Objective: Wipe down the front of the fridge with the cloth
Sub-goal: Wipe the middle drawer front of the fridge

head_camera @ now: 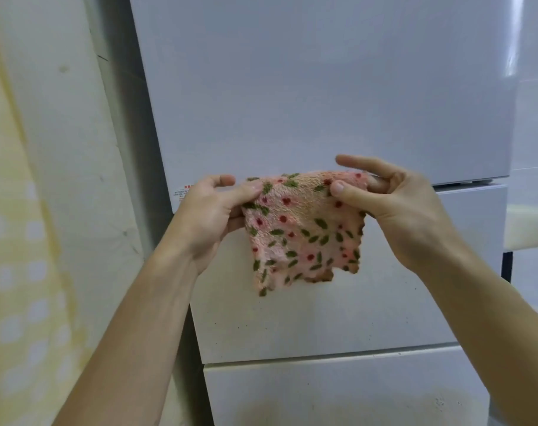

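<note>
Cloth [304, 229] pinched at top corners by left hand [214, 216] and right hand [396, 210] | spread before fridge [323, 96] | wiping seemingly unstarted | next: press flat.

Only one cam here, head-mounted, so it's looking forward and tilting slightly down at the fridge [323, 87] front from super close. It's filling most of the frame, the wide lens is bending its edges, and the wall [77, 133] is showing on the left.

White fridge [323, 87] front — small printed label [181, 193] stuck low left.
</note>
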Available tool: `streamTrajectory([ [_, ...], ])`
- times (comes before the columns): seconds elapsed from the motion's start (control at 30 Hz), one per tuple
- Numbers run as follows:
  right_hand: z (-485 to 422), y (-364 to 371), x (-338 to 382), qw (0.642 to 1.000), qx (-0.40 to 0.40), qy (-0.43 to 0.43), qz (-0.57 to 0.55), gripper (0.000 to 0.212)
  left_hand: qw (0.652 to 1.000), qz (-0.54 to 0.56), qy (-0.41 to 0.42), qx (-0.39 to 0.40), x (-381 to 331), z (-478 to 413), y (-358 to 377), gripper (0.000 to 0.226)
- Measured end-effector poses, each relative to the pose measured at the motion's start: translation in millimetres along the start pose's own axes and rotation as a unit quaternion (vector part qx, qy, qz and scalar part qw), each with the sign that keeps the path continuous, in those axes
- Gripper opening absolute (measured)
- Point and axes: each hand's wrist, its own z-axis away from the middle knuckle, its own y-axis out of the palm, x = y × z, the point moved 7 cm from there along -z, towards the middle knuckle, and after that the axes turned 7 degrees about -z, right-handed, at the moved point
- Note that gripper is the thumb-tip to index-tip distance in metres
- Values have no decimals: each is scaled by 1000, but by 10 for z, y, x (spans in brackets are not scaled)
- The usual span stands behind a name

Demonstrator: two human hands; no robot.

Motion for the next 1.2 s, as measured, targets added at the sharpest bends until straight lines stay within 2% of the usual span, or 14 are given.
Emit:
streamTrajectory([
  [0.13,25,-13,4,999,-8,-2,36,26,999,-32,39,8,-77,9,-9,24],
  [0.23,3,-59,53,998,-26,-18,50,24,986,-135,95,27,-145,24,20,22],
  [0.33,-21,-61,129,986,-38,-83,140,25,955,-257,147,-4,-184,14,16,20],
  [0.43,-69,-109,161,958,-70,-131,245,19,936,-299,182,-38,-181,2,1,13],
  [0.53,-114,-95,181,916,-95,-185,343,4,911,-340,221,-79,-193,-9,-14,21],
  [0.63,-169,-34,221,852,-170,-235,435,13,904,-326,251,-114,-222,-42,21,22],
  [0.7,-181,36,309,833,-239,-274,417,17,905,-297,268,-144,-280,-79,65,18],
  [0.73,-179,96,322,841,-255,-293,376,21,901,-290,278,-163,-313,-97,89,18],
  [0.83,-120,484,136,885,-186,-327,275,41,888,-273,294,-223,-371,-158,77,19],
  [0.9,-73,716,-173,846,-139,-354,373,42,878,-276,303,-247,-373,-181,31,17],
  [0.97,-98,759,-340,768,-141,-387,491,39,864,-287,323,-260,-358,-191,-29,15],
  [1.03,-163,712,-335,713,-163,-421,537,45,844,-305,350,-269,-345,-193,-75,17],
  [1.1,-254,674,-252,683,-185,-436,556,52,810,-329,388,-291,-358,-171,-115,19],
  [1.2,-391,711,-114,670,-197,-440,565,62,762,-341,428,-346,-388,-155,-283,18],
])
